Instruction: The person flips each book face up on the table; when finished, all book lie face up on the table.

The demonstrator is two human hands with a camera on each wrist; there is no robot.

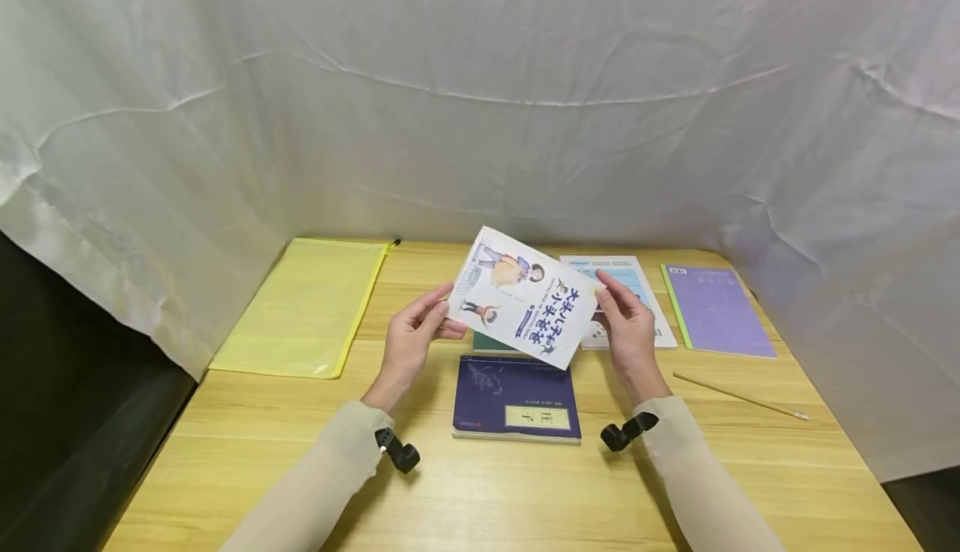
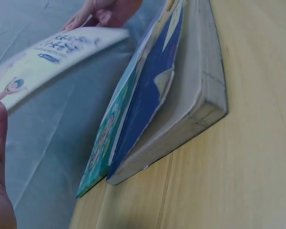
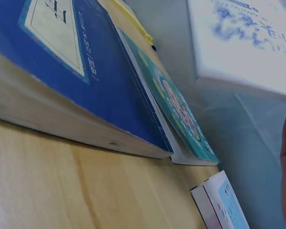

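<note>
A white picture book [image 1: 510, 298] with two drawn figures and blue lettering on its cover is raised above the table, tilted. My left hand [image 1: 408, 339] pinches its left corner, thumb on the cover. At the right corner, my right hand [image 1: 630, 339] holds it between thumb and fingers. Below lies a dark blue thick book [image 1: 517, 393] with a pale title label; its cover edge is curled in the left wrist view. Behind that, a green book [image 3: 174, 102] is partly hidden by the raised one in the head view.
A yellow mesh zip pouch [image 1: 303, 310] lies at the left of the wooden table. To the right are a white and light blue book [image 1: 656, 302], a purple notebook [image 1: 716, 310] with a green spine, and a pencil [image 1: 738, 395]. Grey-white cloth [image 1: 480, 118] encloses the back and sides.
</note>
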